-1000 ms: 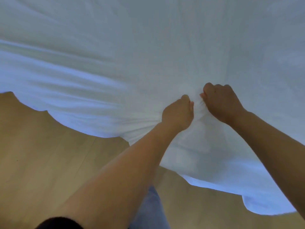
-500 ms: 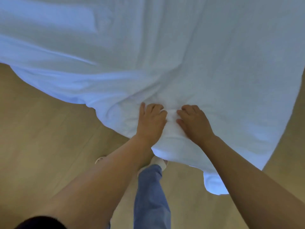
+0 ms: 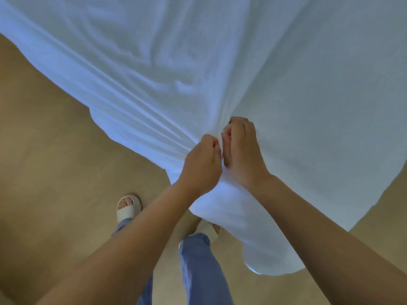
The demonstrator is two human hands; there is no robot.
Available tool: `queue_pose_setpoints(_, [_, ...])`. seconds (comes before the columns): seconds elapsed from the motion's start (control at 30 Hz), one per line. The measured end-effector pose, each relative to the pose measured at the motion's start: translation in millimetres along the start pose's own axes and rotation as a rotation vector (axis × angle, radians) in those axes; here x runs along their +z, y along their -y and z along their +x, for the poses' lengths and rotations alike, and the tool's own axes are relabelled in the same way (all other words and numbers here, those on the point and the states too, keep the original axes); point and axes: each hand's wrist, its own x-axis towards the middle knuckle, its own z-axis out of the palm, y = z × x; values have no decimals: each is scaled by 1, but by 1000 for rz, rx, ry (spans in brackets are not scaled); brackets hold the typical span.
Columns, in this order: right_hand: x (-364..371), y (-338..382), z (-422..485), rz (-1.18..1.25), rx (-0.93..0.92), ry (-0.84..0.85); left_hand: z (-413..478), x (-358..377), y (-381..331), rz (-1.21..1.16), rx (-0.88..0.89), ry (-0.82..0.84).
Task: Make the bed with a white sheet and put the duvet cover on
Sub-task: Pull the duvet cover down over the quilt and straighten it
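Both fisted now | left hand (image 3: 202, 164) | right hand (image 3: 242, 150) | white sheet (image 3: 297, 73) bunched

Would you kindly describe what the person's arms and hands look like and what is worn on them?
The left hand and right hand are bare: no gloves, rings or watch show. The left forearm and right forearm are uncovered as far as the picture reaches, with no sleeve in view.

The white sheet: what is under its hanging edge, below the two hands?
Under the white sheet show tan floor and part of a cream slipper. The slipper's front and anything beneath the spread cloth are covered.
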Motion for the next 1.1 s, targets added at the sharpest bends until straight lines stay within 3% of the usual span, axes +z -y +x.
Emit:
queue_pose_setpoints(0.1, [-21,-25,-11,53,-1,131,-4,-15,-3,-168,-78,132])
queue_pose_setpoints(0.2, [-31,-64,-25,-258,-214,393,2,-27,10,-289,-251,122])
queue_pose_setpoints(0.3, [-21,-79,-22,-379,-342,276,-3,2,13,-45,-317,-97])
queue_pose_setpoints(0.37, [-15,-73,-12,-392,-398,166,-18,31,7,2,-247,-282])
queue_pose_setpoints(0.47, [-8,-59,-6,-336,-422,41,-43,62,3,65,-97,-362])
queue_pose_setpoints(0.57, [-10,-57,-19,-277,-467,91,-48,73,7,165,-32,-336])
queue_pose_setpoints(0.7, [-19,-72,-25,-278,-446,364,-32,65,12,299,12,-368])
queue_pose_setpoints(0.93, [-10,-68,-14,-359,-501,264,-53,68,9,428,91,-447])
queue_pose_setpoints(1.1, [-6,-70,-16,-402,-518,177,-74,93,17,415,-97,-169])
